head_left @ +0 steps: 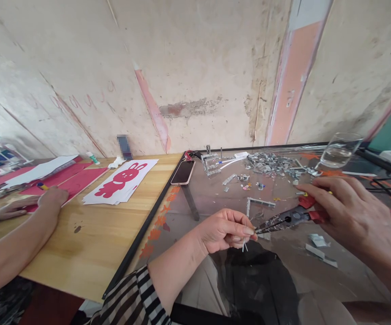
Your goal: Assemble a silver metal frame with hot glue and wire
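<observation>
My right hand (347,212) is closed around the red handles of a pair of needle-nose pliers (283,219), above the glass table. The plier tips reach the fingertips of my left hand (227,230), which pinch a small piece with thin white wire ends (244,246) poking out below. What sits between the jaws is too small to make out. An L-shaped grey metal strip (261,203) lies just behind the pliers. Under my right hand, a few short grey metal pieces (320,255) rest on the glass.
A heap of grey metal pieces (273,163), a phone (183,172) and a glass of water (339,153) stand toward the back. On the wooden table at left, another person's hands (51,201) rest on red paper beside white sheets with a red rabbit (121,180).
</observation>
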Demonstrator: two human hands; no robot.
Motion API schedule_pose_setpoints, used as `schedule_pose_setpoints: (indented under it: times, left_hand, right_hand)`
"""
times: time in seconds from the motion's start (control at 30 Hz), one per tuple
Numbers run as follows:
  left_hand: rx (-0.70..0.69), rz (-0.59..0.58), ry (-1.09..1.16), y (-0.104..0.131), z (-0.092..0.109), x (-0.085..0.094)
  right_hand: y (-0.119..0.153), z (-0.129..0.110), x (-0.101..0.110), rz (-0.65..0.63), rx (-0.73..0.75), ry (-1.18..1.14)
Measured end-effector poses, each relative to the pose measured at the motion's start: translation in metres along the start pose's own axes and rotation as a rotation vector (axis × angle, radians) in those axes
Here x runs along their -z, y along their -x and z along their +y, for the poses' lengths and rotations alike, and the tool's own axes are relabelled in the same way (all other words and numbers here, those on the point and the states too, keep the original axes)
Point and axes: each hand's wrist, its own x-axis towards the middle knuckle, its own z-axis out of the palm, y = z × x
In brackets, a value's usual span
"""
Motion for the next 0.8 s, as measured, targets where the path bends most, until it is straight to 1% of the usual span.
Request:
schedule_pose_setpoints:
  times: [0.33,0.57,0.7,0.8]
  left_hand:
    - [0.055,-0.059,0.056,-0.0013,-0.0046,0.0019]
    - [0.059,-0.083,0.046,-0.0009,-0.0047,0.0021]
    - [0.043,-0.068,0.008,0.0003,-0.0042,0.0002]
    - [-0.02,-0.021,-0.04,0.002,-0.0026,-0.0044]
  right_hand:
    - [-0.0008,0.0007,-0.0015,-0.017,0.012,-0.036]
    - [0.0,0.0003,-0.0057,-0.019,0.034,-0.081]
    - [0.0009,0.0009,-0.0093,-0.026,0.048,-0.13]
    - [0.001,0.0015,-0.0096,-0.011,0.056,-0.139]
